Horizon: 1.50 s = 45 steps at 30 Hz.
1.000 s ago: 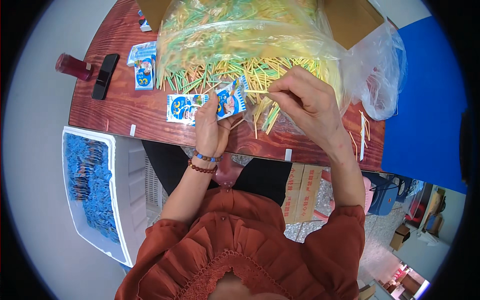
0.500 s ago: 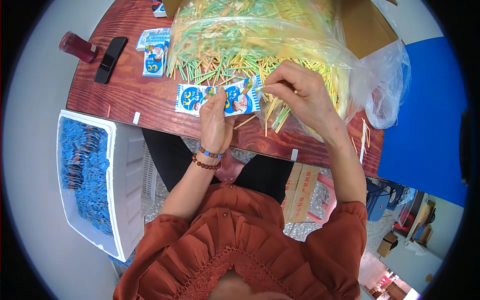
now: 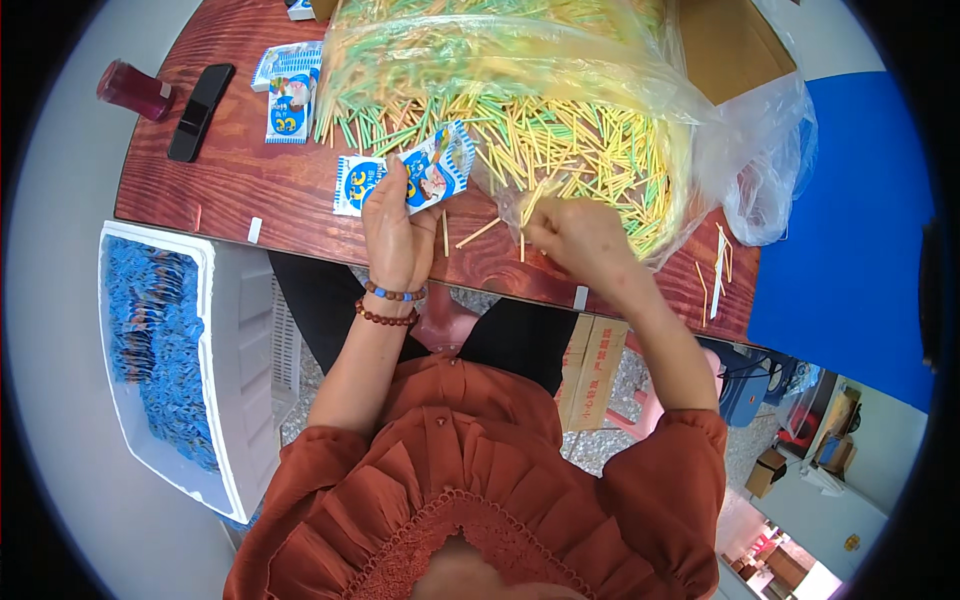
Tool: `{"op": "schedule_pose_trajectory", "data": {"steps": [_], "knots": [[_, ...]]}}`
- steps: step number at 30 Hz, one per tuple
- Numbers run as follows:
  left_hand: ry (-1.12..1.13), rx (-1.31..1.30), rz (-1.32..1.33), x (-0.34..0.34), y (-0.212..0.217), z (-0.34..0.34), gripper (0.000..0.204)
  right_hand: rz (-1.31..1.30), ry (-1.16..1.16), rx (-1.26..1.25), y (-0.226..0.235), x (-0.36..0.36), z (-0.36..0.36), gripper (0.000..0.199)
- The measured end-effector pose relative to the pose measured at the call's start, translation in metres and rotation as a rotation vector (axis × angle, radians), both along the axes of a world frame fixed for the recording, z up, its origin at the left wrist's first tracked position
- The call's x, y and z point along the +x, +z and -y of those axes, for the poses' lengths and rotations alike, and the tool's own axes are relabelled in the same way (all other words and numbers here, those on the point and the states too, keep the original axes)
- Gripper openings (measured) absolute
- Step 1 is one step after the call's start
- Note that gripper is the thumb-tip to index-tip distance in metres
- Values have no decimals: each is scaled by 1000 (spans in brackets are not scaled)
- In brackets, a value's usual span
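My left hand (image 3: 393,225) is closed on two blue-and-white printed packets, held over the table's near side. The right-hand packet (image 3: 440,170) is tilted up under my thumb; the left-hand packet (image 3: 353,187) lies flatter, partly behind my fingers. To the right, my right hand (image 3: 580,238) is lowered to the near edge of a heap of thin yellow and green sticks (image 3: 560,135). Its fingers are pinched on yellow sticks, whose ends show above the fingertips; how many is hidden. A few loose sticks (image 3: 478,233) lie between my hands.
Clear plastic sheeting (image 3: 500,60) covers the heap's far part, by an open cardboard box (image 3: 735,50). More packets (image 3: 290,105), a black phone (image 3: 202,112) and a dark red bottle (image 3: 135,90) stand or lie left. A white foam box (image 3: 225,350) holds many blue packets.
My right hand has left the packet's end and moved down and left to the sticks. My left hand, still holding the packets, has shifted left, and the right-hand packet is more tilted.
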<state>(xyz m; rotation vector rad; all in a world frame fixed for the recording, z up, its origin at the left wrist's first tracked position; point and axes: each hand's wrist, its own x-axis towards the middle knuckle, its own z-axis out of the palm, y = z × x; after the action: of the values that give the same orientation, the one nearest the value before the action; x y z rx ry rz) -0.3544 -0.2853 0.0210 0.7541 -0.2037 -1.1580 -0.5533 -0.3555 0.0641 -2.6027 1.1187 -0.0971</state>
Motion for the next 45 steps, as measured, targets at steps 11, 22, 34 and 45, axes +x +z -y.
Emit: {"op": "schedule_pose_trajectory", "data": {"steps": [11, 22, 34, 45], "knots": [[-38, -19, -70, -11, 2, 1, 36, -29, -151, 11, -22, 0, -31, 11], [-23, -96, -60, -4, -12, -6, 33, 608, -196, 398, 60, -2, -15, 4], [-30, -142, -67, -5, -4, -9, 30, 463, 187, 62, 100, 46, 12, 5], [4, -136, -87, 1, -9, -9, 29, 511, 233, 42, 89, 60, 19, 7]]}}
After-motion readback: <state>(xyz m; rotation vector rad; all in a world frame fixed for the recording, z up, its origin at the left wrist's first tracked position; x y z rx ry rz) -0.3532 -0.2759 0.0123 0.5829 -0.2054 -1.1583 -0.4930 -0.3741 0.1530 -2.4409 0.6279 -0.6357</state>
